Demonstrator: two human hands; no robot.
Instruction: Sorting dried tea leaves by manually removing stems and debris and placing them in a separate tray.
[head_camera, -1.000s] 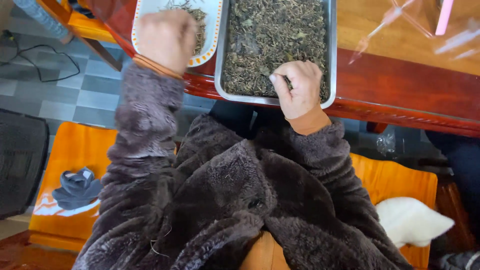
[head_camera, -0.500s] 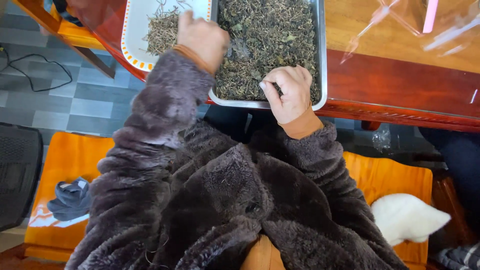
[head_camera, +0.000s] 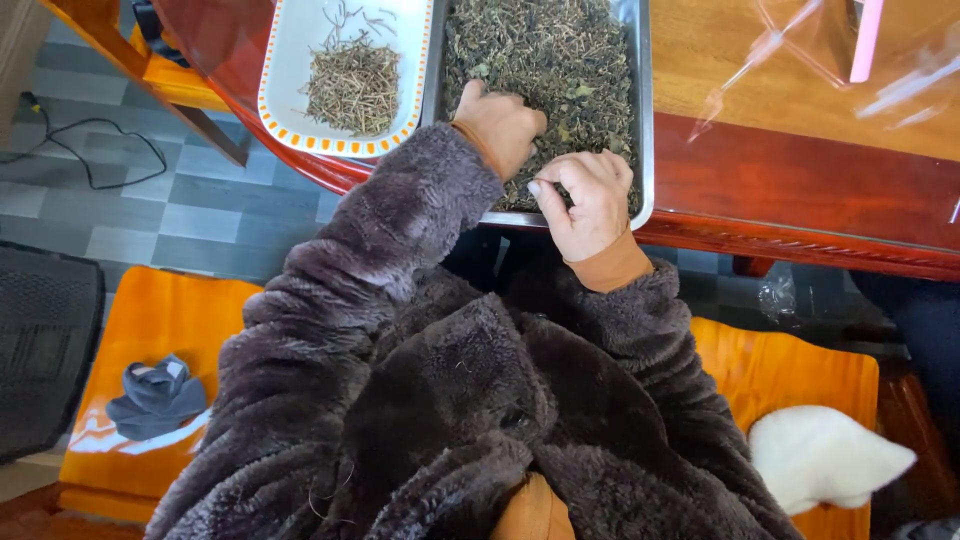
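The left hand (head_camera: 500, 125) lies in the metal tray (head_camera: 643, 120), its fingers curled down into the dried green leaves (head_camera: 560, 60), so I cannot tell if they grip something. The right hand (head_camera: 590, 195) is at the near edge of the same tray, just beside the left one, and its thumb and fingers are pinched together on a thin stem that is too small to see well. The tray stands at the near edge of the red-brown desk (head_camera: 800, 190). Touching its left side is a white dish (head_camera: 285, 60) with an orange dotted rim, which holds a small pile of thin stems (head_camera: 352, 85). Both arms wear a dark fluffy coat (head_camera: 430, 400)
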